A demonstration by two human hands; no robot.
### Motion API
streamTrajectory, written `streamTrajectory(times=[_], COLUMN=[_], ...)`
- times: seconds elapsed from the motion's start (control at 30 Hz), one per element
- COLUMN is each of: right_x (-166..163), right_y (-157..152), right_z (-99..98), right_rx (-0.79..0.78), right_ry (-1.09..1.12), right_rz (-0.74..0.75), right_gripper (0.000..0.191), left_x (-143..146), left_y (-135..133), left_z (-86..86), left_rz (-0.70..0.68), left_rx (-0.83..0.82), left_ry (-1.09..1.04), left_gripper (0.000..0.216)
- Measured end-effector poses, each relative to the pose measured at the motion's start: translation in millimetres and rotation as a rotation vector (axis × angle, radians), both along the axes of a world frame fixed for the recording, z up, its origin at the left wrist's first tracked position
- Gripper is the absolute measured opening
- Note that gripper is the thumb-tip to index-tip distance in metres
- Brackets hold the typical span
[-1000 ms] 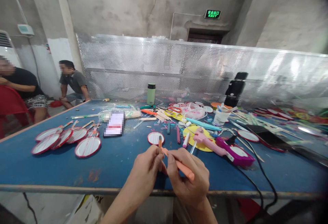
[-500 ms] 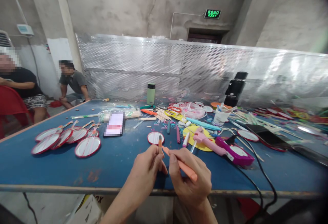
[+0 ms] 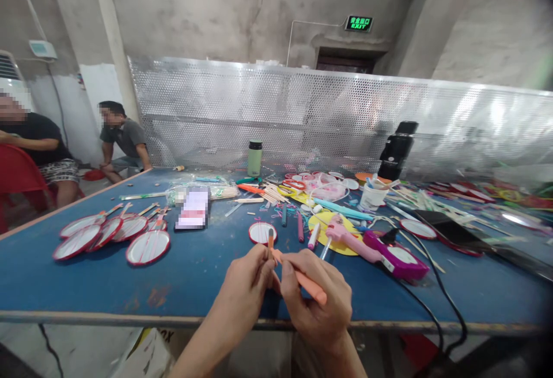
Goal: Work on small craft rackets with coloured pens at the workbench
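My left hand [image 3: 245,287] pinches a short orange stick [image 3: 270,241] upright near the front edge of the blue table [image 3: 86,280]. Touching it from the right, my right hand [image 3: 318,303] is closed round an orange pen-like tool [image 3: 310,287], whose tip meets the stick between my fingers. Just beyond them lies a small round red-rimmed white disc [image 3: 261,232]. A pink and purple glue gun [image 3: 375,247] rests to the right on a yellow sheet.
Several red-rimmed round fans [image 3: 114,235] lie at the left. Sticks, markers, a white cup [image 3: 372,196] and a green bottle [image 3: 254,158] crowd the far middle. Black cables [image 3: 436,291] run off the right front edge. Two people [image 3: 123,139] sit at the far left.
My right hand drew the orange tool slightly out to the right, then brought it back against the stick. The left hand barely moved.
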State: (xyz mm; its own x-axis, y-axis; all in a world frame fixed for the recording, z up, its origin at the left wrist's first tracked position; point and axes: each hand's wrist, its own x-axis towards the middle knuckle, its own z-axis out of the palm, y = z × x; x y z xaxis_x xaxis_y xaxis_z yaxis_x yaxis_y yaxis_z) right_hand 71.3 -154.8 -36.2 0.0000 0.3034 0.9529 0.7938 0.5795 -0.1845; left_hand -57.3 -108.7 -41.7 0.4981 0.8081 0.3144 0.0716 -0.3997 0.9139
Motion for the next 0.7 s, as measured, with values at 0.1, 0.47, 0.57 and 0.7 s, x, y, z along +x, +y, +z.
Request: streamTrajectory(times=[0.1,0.47,0.57,0.7], right_x=[-0.5,0.7,0.9,0.6], right_y=[0.2,-0.8,-1.0,-1.5], right_z=[0.6,-0.5,-0.6,0.7], right_rx=[0.006,0.007,0.017,-0.018], right_ry=[0.002,0.015,0.034,-0.014], right_rz=[-0.009,0.013,0.009,0.019], right_gripper=[0.013,0.012,0.012,0.013], left_x=[-0.3,0.0,-0.2,-0.4], left_y=[0.6,1.2,0.6,0.1], left_z=[-0.1,-1.5,-0.6,0.1], left_rz=[0.007,0.001,-0.006,0.005], left_rx=[-0.001,0.000,-0.005,0.007], left_ry=[0.012,0.024,0.026,0.012], left_gripper=[0.026,0.025,0.025,0.026])
